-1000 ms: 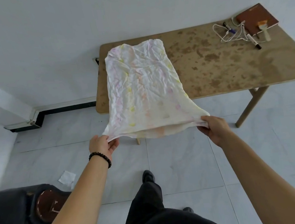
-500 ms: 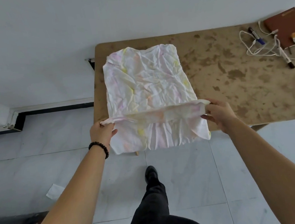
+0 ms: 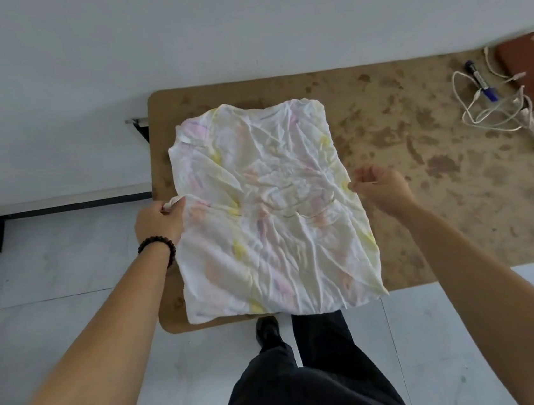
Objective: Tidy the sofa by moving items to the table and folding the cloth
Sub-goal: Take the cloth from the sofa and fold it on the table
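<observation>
Now the cloth (image 3: 273, 208) lies folded over itself on the table (image 3: 427, 217) at frame centre, no longer hanging off its edge, the left hand (image 3: 158, 221) pinching one corner and the right hand (image 3: 382, 189) the other, so one fold is laid.

A plain white wall (image 3: 206, 36) fills the twelve o'clock half. Pale grey floor tiles (image 3: 49, 260) spread below, with a black-and-white baseboard (image 3: 59, 206) at nine o'clock. Soft, even light throughout.

Bare tiled room (image 3: 65, 258), stained table (image 3: 427, 217)
</observation>
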Demonstrator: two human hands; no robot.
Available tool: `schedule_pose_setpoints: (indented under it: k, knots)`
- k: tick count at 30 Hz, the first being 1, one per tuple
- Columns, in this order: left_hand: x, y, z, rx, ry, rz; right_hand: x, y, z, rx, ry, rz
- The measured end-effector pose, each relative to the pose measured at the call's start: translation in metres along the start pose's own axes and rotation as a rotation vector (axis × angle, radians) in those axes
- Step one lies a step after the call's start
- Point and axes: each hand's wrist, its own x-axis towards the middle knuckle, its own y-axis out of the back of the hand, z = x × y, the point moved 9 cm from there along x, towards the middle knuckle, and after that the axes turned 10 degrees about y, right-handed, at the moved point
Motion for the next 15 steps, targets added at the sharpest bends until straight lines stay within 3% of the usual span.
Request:
schedule_pose_setpoints:
  k: [2,4,10,15]
  knots:
    - [0.003,-0.008,-0.003,0.113,-0.023,0.028,0.005,-0.038,0.012,-0.09,-0.026,-0.19]
    - [0.006,-0.014,-0.014,0.154,0.003,0.055,0.006,-0.064,0.024,-0.236,-0.036,-0.275]
    - [0.01,-0.038,-0.032,0.138,0.103,0.034,0.006,-0.079,0.035,-0.437,0.038,-0.16]
    - [0.01,-0.054,-0.038,0.037,0.167,-0.026,-0.007,-0.068,0.021,-0.509,0.317,-0.014]
